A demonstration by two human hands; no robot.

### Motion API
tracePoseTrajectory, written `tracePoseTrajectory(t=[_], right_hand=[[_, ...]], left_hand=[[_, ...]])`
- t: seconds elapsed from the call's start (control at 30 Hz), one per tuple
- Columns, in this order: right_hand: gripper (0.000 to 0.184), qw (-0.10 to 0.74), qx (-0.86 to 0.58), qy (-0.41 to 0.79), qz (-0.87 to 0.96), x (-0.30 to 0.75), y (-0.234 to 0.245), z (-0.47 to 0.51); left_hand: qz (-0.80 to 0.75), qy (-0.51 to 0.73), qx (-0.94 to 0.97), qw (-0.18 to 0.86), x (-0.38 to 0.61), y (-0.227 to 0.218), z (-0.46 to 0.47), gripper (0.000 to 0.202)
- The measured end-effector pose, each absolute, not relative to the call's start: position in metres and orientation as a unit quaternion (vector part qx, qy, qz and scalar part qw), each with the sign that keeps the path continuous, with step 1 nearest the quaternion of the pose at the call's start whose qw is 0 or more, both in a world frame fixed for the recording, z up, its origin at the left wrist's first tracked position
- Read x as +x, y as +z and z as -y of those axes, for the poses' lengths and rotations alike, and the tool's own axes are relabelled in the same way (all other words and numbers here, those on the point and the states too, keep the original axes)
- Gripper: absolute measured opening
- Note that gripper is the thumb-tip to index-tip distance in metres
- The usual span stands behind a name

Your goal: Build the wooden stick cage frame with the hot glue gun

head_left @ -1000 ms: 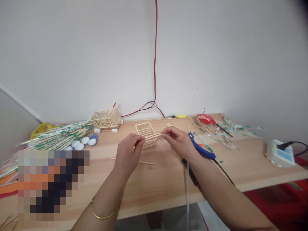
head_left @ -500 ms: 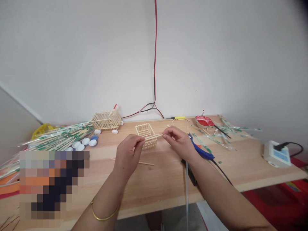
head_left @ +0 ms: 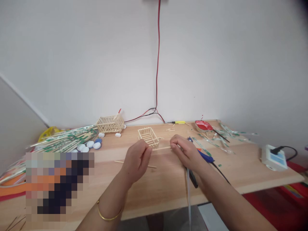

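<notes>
A small open basket of thin wooden sticks (head_left: 148, 136) stands on the wooden table (head_left: 168, 179). In front of it my left hand (head_left: 138, 158) and my right hand (head_left: 185, 152) each pinch one end of a thin wooden stick (head_left: 161, 148), held level just above the table. Both hands have their fingers closed. Another loose stick (head_left: 120, 162) lies on the table beside my left hand. A gold bangle sits on my left wrist.
A second stick basket (head_left: 110, 123) stands at the back by the wall. Wrapped stick packs (head_left: 64, 141) and white bottle caps (head_left: 89, 145) lie left. A blue glue gun (head_left: 204, 154), a red dish (head_left: 202, 125), a white power box (head_left: 273, 157) and wires (head_left: 157, 80) are at right and back.
Both hands have come down and toward me, away from the basket's front rim, carrying the stick between them. The camera has tipped slightly.
</notes>
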State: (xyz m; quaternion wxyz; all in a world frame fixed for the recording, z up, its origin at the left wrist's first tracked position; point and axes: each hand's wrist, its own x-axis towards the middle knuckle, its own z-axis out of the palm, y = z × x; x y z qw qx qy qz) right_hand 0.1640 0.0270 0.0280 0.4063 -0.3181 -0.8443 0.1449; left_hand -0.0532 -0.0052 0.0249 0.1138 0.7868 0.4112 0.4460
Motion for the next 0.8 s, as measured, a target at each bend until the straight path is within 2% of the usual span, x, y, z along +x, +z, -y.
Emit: tracePoseTrajectory(t=[0.27, 0.43, 0.57, 0.67, 0.8], right_hand=[[0.026, 0.340, -0.450, 0.169, 0.808, 0.183, 0.001, 0.019], [0.021, 0.326, -0.464, 0.170, 0.806, 0.184, -0.010, 0.029], [0.017, 0.309, -0.447, 0.144, 0.827, 0.181, -0.008, 0.028], [0.014, 0.286, -0.433, 0.147, 0.842, 0.180, -0.003, 0.031], [0.015, 0.284, -0.439, 0.163, 0.837, 0.183, -0.002, 0.039]], left_hand=[[-0.373, 0.296, 0.865, 0.156, -0.044, 0.024, 0.009, 0.033], [-0.331, 0.256, 0.888, 0.189, -0.041, 0.012, 0.004, 0.046], [-0.369, 0.324, 0.854, 0.171, -0.033, 0.006, 0.005, 0.034], [-0.348, 0.328, 0.853, 0.211, -0.023, 0.010, 0.014, 0.019], [-0.341, 0.287, 0.868, 0.220, -0.012, 0.014, 0.030, 0.019]])
